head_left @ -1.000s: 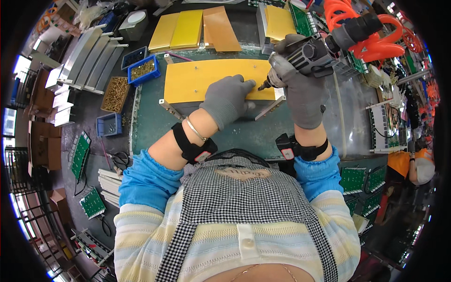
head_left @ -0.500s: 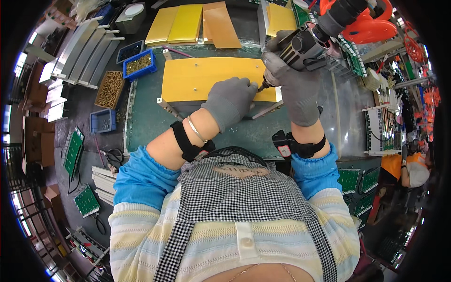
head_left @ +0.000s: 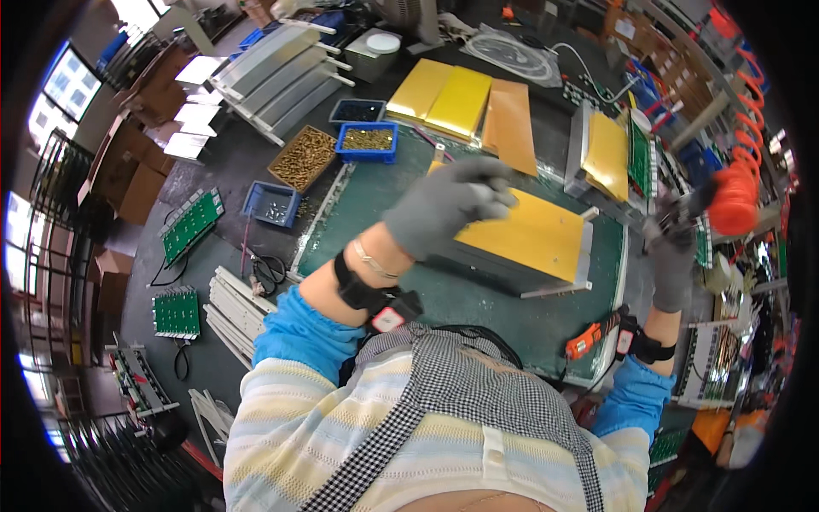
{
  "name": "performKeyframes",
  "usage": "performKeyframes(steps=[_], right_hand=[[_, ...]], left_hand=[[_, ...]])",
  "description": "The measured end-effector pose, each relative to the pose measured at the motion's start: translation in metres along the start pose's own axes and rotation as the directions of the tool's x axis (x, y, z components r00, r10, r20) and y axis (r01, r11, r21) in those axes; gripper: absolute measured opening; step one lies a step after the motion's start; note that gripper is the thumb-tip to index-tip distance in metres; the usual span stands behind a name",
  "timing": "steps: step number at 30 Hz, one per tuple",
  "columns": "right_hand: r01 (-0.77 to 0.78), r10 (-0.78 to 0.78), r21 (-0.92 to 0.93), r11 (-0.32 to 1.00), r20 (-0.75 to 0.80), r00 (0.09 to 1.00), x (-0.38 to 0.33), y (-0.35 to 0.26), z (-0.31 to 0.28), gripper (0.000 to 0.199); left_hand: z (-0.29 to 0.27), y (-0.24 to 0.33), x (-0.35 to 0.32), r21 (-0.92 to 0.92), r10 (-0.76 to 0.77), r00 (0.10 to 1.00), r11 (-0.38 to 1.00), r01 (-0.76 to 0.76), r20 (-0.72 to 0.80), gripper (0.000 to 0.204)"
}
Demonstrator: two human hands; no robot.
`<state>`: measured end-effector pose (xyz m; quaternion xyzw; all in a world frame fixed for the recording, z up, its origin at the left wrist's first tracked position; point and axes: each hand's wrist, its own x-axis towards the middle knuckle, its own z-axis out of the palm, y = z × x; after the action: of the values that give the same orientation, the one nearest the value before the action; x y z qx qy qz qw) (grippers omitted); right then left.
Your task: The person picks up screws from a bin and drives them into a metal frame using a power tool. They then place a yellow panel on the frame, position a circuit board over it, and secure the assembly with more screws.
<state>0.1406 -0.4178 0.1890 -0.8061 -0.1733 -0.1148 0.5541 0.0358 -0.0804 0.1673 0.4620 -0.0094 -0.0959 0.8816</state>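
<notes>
Wearing a checked apron [head_left: 465, 401]; holding the left hand [head_left: 448, 209] over the left end of the box [head_left: 537, 235], on the green mat [head_left: 358, 222], bending fingers too blurred to tell whether pinching anything; clasping the driver [head_left: 678, 213] with the blurred, curled fingers of the right hand [head_left: 672, 269], right of the box; facing sheets [head_left: 459, 102] beyond

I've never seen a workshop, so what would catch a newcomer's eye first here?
Probably the bright orange coiled hose at the upper right, above the right hand and its dark power tool. Next, the yellow-topped box near the middle, on the green work surface, with the gray-gloved left hand partly hiding it.
</notes>
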Motion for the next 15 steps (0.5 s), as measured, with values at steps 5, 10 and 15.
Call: performKeyframes(steps=[5, 10, 15], right_hand=[[0.033, 0.011, -0.279, 0.960, 0.157, 0.987, -0.026, 0.113, -0.015, 0.057], [-0.101, 0.296, -0.645, 0.757, 0.201, 0.934, -0.036, 0.187, -0.027, 0.069], [0.092, 0.272, -0.728, 0.679, 0.367, 0.890, -0.021, 0.233, -0.013, 0.072]], left_hand=[[-0.101, 0.031, -0.036, -0.042, 0.263, 0.905, 0.955, -0.293, -0.336, 0.030], [-0.219, 0.010, -0.049, -0.195, 0.046, 0.542, 0.905, -0.379, -0.839, 0.016], [-0.285, -0.031, -0.061, -0.189, -0.134, 0.289, 0.967, -0.171, -0.948, 0.023]])
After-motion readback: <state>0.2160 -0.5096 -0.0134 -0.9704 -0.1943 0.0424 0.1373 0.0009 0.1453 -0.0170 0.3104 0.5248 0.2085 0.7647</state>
